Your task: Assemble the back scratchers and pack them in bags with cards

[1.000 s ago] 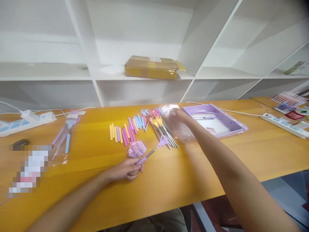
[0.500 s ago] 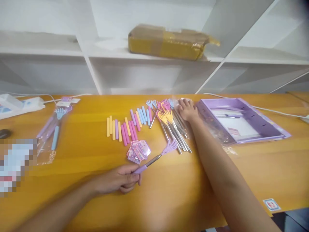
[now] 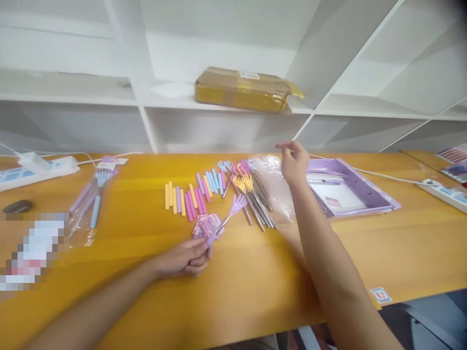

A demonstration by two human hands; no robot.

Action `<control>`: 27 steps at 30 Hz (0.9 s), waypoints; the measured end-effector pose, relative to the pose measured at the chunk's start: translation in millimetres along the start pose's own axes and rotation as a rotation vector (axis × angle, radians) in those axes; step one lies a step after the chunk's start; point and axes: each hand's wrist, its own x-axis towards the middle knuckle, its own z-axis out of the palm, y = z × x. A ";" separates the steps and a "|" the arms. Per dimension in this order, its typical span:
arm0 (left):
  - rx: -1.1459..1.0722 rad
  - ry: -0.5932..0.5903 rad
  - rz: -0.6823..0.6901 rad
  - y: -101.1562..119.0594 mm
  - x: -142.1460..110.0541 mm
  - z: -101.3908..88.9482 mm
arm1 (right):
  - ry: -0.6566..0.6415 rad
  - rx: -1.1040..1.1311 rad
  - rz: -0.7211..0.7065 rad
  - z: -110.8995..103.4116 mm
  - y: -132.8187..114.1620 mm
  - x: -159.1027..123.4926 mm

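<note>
My left hand (image 3: 188, 256) is closed on the handle of a purple hand-shaped back scratcher (image 3: 226, 218), its claw end raised over the yellow table (image 3: 255, 272). My right hand (image 3: 295, 160) hovers above a heap of clear plastic bags (image 3: 274, 182), fingers pinched; whether a bag is in them I cannot tell. Between the hands lie a bundle of metal scratchers with coloured claws (image 3: 251, 194), a row of coloured handle sleeves (image 3: 193, 192) and a small pile of pink tags (image 3: 207, 224).
A purple tray (image 3: 365, 192) sits right of the bags. A bagged scratcher set (image 3: 93, 201) and a white power strip (image 3: 32, 170) lie at the left, another strip (image 3: 447, 192) at the right. White shelves behind hold a brown parcel (image 3: 242, 90).
My right hand has lifted off the bags and scratchers and now hovers with fingers pinched. My left hand has tipped the purple scratcher more upright.
</note>
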 end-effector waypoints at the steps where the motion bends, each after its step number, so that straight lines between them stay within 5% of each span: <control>1: -0.016 0.003 0.005 0.2 0.5 0.3 | -0.022 0.135 0.029 -4.0 -20.9 -12.2; 4: -0.007 0.011 0.058 2.7 1.8 0.0 | -0.207 0.572 0.134 -8.9 -81.1 -81.4; 7: 0.122 0.146 0.227 8.5 -0.1 -5.1 | -0.594 0.898 0.191 -7.6 -122.8 -172.2; 9: 0.398 0.310 0.347 13.2 -3.4 -10.4 | -0.773 0.876 0.161 -7.2 -135.6 -220.8; 11: 0.825 0.427 0.445 16.1 -6.7 -14.1 | -0.795 0.802 0.151 -8.8 -138.8 -249.3; 14: 1.412 0.462 0.595 13.3 -7.6 -11.9 | -0.777 0.706 0.161 -12.2 -135.1 -258.8; 17: 1.741 0.469 0.755 4.7 -3.9 -3.1 | -0.796 0.665 0.162 -11.6 -132.3 -251.6; 20: 1.857 0.475 0.778 -1.1 0.3 4.0 | -0.874 0.689 0.148 -7.2 -133.7 -247.9; 27: 1.912 0.540 0.578 -4.6 3.7 12.8 | -0.996 0.776 0.093 -5.8 -134.8 -251.9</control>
